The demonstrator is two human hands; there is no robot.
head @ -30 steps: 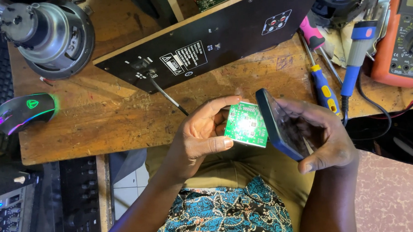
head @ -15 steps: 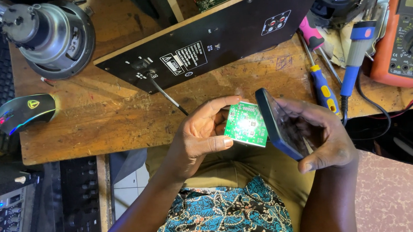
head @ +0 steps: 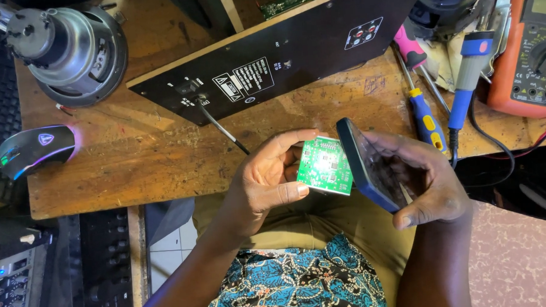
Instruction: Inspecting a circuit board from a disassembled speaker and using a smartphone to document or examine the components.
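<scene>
Left hand [head: 265, 184] pinches a small green circuit board [head: 326, 166] by its edge, chips facing up; right hand [head: 418, 181] clasps a blue-cased phone [head: 367, 163] tilted just beside it, seemingly to inspect the board

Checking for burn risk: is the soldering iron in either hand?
No, the soldering iron lies on the bench; the hands hold a circuit board and phone.
</scene>
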